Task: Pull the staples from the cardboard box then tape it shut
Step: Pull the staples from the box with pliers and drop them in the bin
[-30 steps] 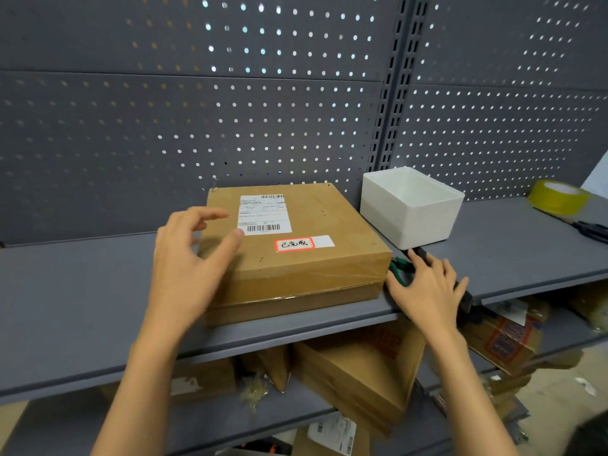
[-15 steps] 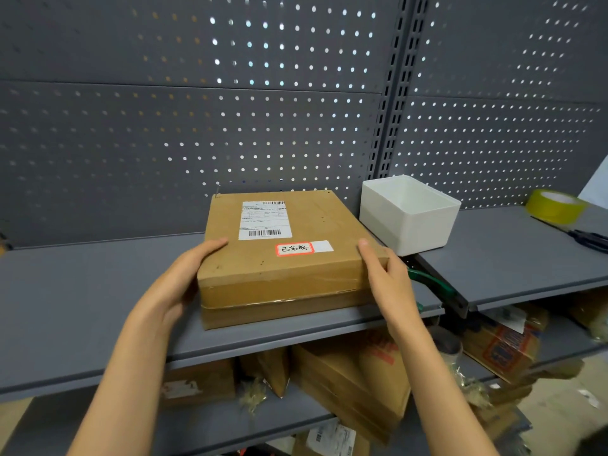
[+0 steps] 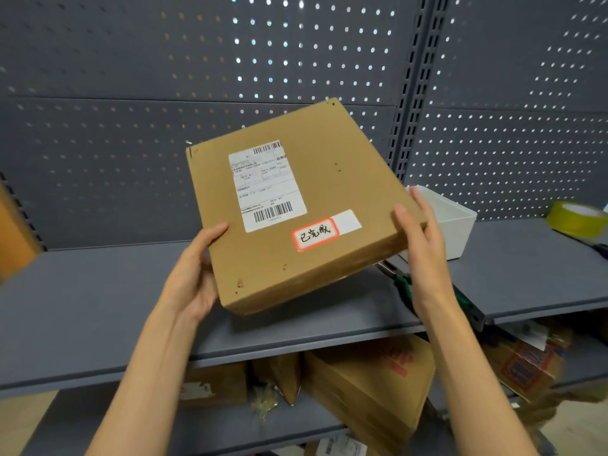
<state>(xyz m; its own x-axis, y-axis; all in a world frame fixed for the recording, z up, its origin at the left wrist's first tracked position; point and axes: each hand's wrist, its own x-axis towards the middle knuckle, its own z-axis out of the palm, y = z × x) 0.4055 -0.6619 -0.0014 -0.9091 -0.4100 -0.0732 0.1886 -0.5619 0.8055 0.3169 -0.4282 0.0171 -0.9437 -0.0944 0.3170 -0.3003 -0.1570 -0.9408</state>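
Note:
The flat cardboard box (image 3: 332,179) is up off the grey shelf (image 3: 98,291), tilted with its far corner raised. It bears a white shipping label and a red-framed sticker, and small dark marks dot its top near the edges. My left hand (image 3: 194,274) grips the near left edge, thumb on top and fingers hidden beneath. My right hand (image 3: 418,238) holds the right edge, thumb on the top face. Green-handled pliers (image 3: 405,288) lie on the shelf under the box's right corner. A yellow tape roll (image 3: 575,218) sits at the far right.
A white open bin (image 3: 457,225) stands on the shelf just behind my right hand. A grey pegboard wall (image 3: 131,93) backs the shelf. Several cardboard boxes (image 3: 368,386) are stacked on the lower shelf.
Both hands closed on the box's sides and lifted it off the shelf, tilting and turning it. A second ago my right hand lay on the pliers.

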